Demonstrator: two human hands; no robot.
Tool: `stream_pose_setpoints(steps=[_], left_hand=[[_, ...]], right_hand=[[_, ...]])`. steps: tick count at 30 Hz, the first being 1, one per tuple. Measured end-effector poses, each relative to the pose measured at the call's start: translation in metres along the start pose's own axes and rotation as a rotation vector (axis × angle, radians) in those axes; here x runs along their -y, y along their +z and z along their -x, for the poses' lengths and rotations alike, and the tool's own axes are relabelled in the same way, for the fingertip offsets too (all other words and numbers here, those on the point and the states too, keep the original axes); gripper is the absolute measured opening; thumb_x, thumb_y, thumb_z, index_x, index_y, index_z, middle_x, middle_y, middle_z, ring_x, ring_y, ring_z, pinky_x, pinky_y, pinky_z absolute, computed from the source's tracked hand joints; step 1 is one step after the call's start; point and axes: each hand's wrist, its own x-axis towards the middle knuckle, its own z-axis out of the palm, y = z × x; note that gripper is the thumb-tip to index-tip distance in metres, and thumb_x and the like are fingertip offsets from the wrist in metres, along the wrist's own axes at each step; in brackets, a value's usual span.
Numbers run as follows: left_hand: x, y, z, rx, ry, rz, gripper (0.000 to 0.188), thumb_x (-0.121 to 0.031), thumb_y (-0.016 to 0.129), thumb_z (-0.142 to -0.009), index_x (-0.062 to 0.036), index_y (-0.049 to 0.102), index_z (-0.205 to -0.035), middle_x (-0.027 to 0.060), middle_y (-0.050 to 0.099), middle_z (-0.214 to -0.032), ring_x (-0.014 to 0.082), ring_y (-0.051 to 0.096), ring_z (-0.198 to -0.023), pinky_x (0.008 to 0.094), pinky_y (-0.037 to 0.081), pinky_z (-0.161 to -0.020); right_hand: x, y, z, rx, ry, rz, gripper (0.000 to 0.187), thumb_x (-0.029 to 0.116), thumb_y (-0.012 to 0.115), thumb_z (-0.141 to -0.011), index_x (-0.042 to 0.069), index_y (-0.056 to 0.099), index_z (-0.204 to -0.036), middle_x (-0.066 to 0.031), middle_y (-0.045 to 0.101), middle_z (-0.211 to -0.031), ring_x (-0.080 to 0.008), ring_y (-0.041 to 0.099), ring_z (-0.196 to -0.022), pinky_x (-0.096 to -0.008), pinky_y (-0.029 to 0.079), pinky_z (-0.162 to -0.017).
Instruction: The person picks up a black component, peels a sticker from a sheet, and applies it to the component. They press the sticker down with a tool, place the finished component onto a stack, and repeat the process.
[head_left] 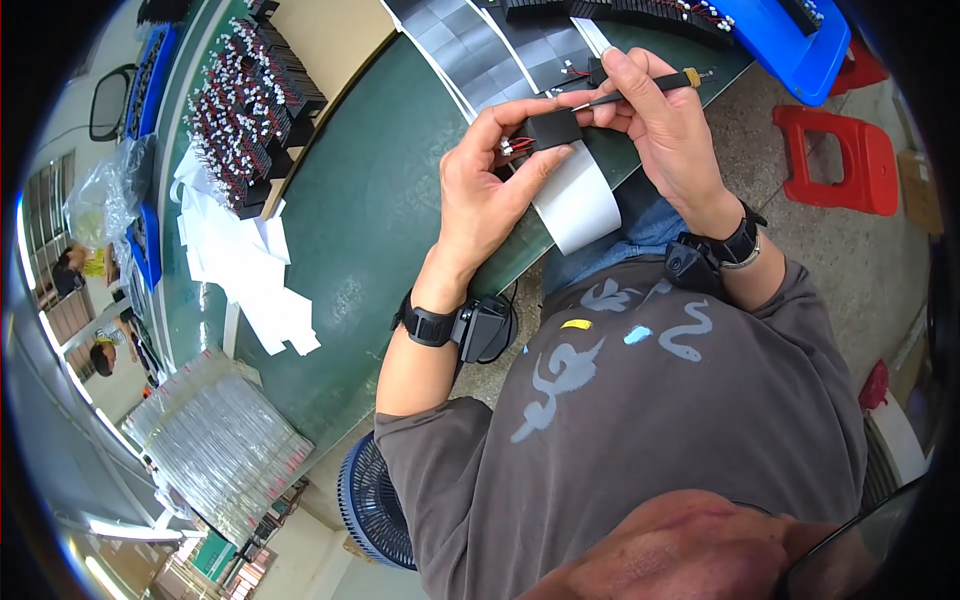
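My left hand [490, 180] is closed around a small black block [553, 128], thumb on its near edge and fingers along the far side. Red and black wires with a white connector [510, 146] stick out of the block's left end. In my right hand [660, 120] is a slim black pen-like tool [640, 92] with a yellow band near its rear end. The tool's thin tip points at the block's top right corner; whether it touches, I cannot tell. A curling white paper strip [578, 205] hangs below the block over the table's edge.
Sheets of dark grey square labels [455, 45] lie at the table's far side. Many wired black blocks [235, 115] stand at the left beside white paper scraps [240, 260]. A blue tray [790, 50] and red stool [840, 160] are at right, a fan [375, 500] below.
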Motion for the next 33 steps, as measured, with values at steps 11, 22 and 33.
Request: stream_pose_setpoints(steps=[11, 22, 33], left_hand=[[-0.001, -0.002, 0.0, 0.01, -0.03, -0.011, 0.037, -0.007, 0.076, -0.084, -0.0027, 0.064, -0.119, 0.0064, 0.071, -0.103, 0.0106, 0.067, -0.087, 0.0258, 0.057, -0.075], [0.002, 0.0, 0.001, 0.003, -0.01, 0.035, 0.038, -0.006, 0.077, -0.083, -0.0027, 0.064, -0.119, 0.0052, 0.07, -0.106, 0.0103, 0.066, -0.091, 0.026, 0.058, -0.078], [0.0, 0.001, 0.002, -0.013, -0.017, 0.068, 0.039, -0.006, 0.08, -0.082, -0.0032, 0.065, -0.118, 0.0013, 0.068, -0.108, 0.0056, 0.061, -0.085, 0.0223, 0.054, -0.075]], right_hand=[[0.003, 0.005, 0.001, -0.02, -0.003, 0.037, 0.027, 0.03, 0.057, -0.103, 0.01, 0.057, -0.084, -0.004, 0.069, -0.084, -0.0164, 0.072, -0.094, -0.0244, 0.056, -0.077], [0.004, 0.009, 0.002, -0.046, 0.006, 0.033, 0.025, 0.028, 0.059, -0.102, 0.012, 0.055, -0.083, -0.0058, 0.069, -0.088, -0.0134, 0.071, -0.094, -0.0212, 0.054, -0.075], [0.005, 0.012, 0.002, -0.05, 0.013, 0.032, 0.028, 0.027, 0.057, -0.103, 0.012, 0.049, -0.08, -0.0127, 0.072, -0.089, -0.0065, 0.064, -0.077, -0.021, 0.053, -0.075]])
